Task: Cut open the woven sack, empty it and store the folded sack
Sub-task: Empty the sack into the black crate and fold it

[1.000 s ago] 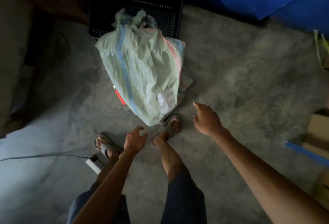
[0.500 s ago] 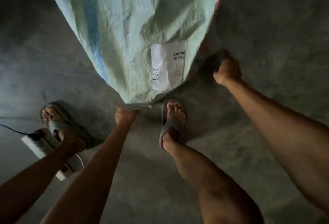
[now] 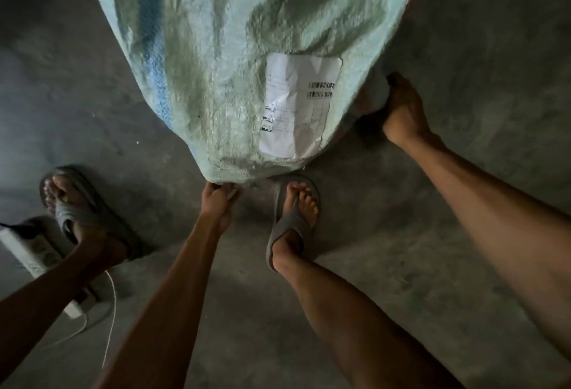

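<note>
A full pale-green woven sack [image 3: 222, 49] with a blue stripe stands on the concrete floor and fills the top of the head view. A white paper label [image 3: 296, 107] with barcodes is stuck near its lower end. My left hand [image 3: 217, 203] grips the sack's bottom corner at the floor. My right hand [image 3: 401, 110] grips the sack's lower right edge, fingers curled under the fabric. The sack's upper part is out of frame.
My feet in grey sandals stand on the floor, the left sandal [image 3: 80, 212] apart from the sack, the right sandal [image 3: 293, 218] just beside its bottom corner. A white power strip [image 3: 37, 252] with a thin cable lies at the lower left.
I have bent down close to the sack. Both hands went from reaching in the air to gripping the sack's lower end, the right hand sliding further under its edge.
</note>
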The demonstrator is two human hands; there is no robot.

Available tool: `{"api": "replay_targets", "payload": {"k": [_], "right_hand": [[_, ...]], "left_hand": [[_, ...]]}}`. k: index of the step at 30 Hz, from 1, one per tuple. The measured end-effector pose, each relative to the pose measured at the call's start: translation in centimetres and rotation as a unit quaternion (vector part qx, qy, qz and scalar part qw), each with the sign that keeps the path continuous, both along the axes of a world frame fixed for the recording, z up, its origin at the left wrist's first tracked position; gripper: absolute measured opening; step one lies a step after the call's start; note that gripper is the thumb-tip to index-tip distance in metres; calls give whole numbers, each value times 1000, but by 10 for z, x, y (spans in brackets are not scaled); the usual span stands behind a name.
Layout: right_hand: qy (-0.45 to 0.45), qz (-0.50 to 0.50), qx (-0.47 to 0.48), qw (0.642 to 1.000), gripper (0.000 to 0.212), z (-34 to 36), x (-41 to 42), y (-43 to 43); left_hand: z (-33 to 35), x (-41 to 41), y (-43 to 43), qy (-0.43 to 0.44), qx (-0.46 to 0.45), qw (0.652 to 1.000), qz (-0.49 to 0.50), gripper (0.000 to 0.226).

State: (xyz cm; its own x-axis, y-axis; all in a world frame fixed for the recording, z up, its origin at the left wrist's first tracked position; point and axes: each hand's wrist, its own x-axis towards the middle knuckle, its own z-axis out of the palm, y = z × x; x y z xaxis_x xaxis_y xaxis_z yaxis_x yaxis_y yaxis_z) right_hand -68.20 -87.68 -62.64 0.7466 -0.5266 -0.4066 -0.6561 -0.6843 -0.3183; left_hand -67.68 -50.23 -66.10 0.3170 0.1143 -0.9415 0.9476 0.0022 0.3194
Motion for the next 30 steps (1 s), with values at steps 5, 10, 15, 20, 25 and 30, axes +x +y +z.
{"api": "replay_targets", "payload": {"k": [5,10,15,20,25,30], "right_hand": [[-53,19,33,998,46,66,-10,30],[-79,-137,91,983,51,112,-9,84],[-160,-310,256,901,41,141,32,115],[-231,-405,283,838,29,226,79,113],[-203,-398,289,847,24,338,97,126],[-197,-409,303,838,28,453,117,139]], "left_hand": [[56,23,-2,-12,36,997,69,32],[97,83,8,-21,56,970,237,26],[139,148,28,21,-1,991,129,65],[230,167,17,-55,49,997,18,40],[340,190,-11,-109,40,989,-91,34],[439,199,-8,-118,50,984,-124,31]]}}
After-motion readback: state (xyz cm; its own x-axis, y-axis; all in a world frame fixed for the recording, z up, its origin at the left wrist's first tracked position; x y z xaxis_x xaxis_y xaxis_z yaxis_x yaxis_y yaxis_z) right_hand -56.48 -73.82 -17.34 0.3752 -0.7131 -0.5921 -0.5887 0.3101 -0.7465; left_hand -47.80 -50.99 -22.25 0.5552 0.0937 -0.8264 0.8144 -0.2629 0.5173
